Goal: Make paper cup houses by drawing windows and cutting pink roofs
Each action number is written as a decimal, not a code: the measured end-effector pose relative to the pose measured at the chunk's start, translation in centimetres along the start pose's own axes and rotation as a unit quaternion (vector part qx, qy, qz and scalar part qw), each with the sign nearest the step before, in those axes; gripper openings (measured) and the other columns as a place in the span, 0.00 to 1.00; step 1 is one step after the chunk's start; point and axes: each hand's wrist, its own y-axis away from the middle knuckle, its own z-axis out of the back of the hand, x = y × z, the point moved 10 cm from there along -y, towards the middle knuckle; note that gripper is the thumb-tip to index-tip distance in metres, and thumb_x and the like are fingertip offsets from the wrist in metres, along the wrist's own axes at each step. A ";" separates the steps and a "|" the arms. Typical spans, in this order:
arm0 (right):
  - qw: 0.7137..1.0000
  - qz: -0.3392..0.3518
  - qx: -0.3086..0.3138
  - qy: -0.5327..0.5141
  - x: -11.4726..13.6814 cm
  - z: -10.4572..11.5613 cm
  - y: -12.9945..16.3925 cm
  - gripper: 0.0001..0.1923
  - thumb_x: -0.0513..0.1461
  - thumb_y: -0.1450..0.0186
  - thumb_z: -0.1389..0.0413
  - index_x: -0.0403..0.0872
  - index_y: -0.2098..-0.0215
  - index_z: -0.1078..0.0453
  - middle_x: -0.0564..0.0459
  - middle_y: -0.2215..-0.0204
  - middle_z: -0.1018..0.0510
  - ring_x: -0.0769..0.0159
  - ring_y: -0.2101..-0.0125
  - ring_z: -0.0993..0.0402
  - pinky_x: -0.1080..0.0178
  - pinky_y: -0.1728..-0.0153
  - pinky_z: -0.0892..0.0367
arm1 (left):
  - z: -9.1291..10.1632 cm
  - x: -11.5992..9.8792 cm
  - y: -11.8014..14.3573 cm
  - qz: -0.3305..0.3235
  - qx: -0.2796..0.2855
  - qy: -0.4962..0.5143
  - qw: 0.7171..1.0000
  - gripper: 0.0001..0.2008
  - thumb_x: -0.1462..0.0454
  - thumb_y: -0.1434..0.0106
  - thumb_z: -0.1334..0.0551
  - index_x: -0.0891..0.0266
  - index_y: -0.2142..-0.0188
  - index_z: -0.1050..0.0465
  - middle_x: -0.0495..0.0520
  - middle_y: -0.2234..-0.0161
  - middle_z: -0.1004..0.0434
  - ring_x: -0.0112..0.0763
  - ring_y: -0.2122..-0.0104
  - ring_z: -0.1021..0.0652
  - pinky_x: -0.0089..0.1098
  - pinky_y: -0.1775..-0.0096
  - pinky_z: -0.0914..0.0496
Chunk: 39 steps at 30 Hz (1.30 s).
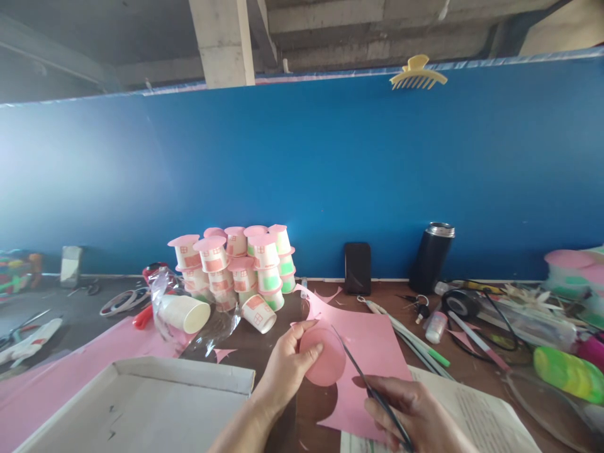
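Observation:
My left hand [295, 358] pinches a round piece of pink paper [325, 368] at its left edge, thumb on top. A pair of dark scissors [372, 390], seen nearly edge-on, is gripped in my right hand [410, 406]. Their tip points up and left, close to the right edge of the pink circle. Beneath and behind lies a larger pink paper sheet [370, 340] with curved cut-outs along its edges. I cannot tell whether the circle is fully separate from the sheet.
Stacked paper cups [243, 277] topped with pink discs stand behind my left hand. One cup [258, 313] lies tipped over. A white box lid [141, 402] sits front left. Behind are a black phone [357, 268] and flask [430, 258]; pens [415, 343] lie right.

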 end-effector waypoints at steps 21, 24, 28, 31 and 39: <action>0.999 -0.001 -0.006 -0.044 1.2 -0.8 0.6 0.15 0.41 0.52 0.33 0.43 0.67 0.23 0.65 0.88 0.39 0.82 0.89 0.50 0.71 0.86 0.55 | 0.4 -0.6 0.1 -0.010 -0.016 0.005 1.000 0.21 0.60 0.42 0.36 0.60 0.48 0.29 0.57 0.50 0.24 0.44 0.51 0.26 0.37 0.49 0.34; 0.999 0.001 -0.009 -0.048 1.2 -0.8 0.7 0.16 0.42 0.52 0.33 0.42 0.67 0.23 0.64 0.88 0.39 0.82 0.89 0.49 0.71 0.86 0.56 | 0.5 -0.6 0.1 -0.011 -0.017 -0.001 1.000 0.21 0.61 0.42 0.36 0.59 0.48 0.29 0.56 0.50 0.24 0.43 0.51 0.26 0.37 0.49 0.34; 0.999 0.004 0.003 -0.050 1.3 -1.0 0.8 0.18 0.44 0.52 0.32 0.43 0.65 0.23 0.64 0.87 0.38 0.82 0.89 0.48 0.71 0.86 0.54 | 0.4 -0.8 0.1 -0.013 -0.017 0.000 1.000 0.21 0.61 0.41 0.36 0.59 0.48 0.28 0.56 0.51 0.24 0.43 0.52 0.26 0.37 0.49 0.34; 0.999 0.004 0.006 -0.053 1.2 -0.9 0.7 0.18 0.44 0.52 0.33 0.43 0.65 0.23 0.64 0.87 0.38 0.82 0.89 0.48 0.71 0.86 0.54 | 0.5 -0.9 0.1 -0.016 -0.019 -0.001 1.000 0.20 0.61 0.41 0.36 0.59 0.48 0.28 0.56 0.51 0.24 0.43 0.51 0.26 0.37 0.49 0.34; 0.998 -0.005 0.001 -0.056 0.8 -0.8 0.6 0.17 0.41 0.52 0.33 0.42 0.65 0.23 0.63 0.87 0.36 0.83 0.89 0.48 0.71 0.86 0.56 | 0.6 -1.3 0.1 -0.016 -0.028 0.013 0.999 0.21 0.60 0.43 0.35 0.61 0.50 0.27 0.57 0.52 0.23 0.44 0.52 0.25 0.37 0.50 0.33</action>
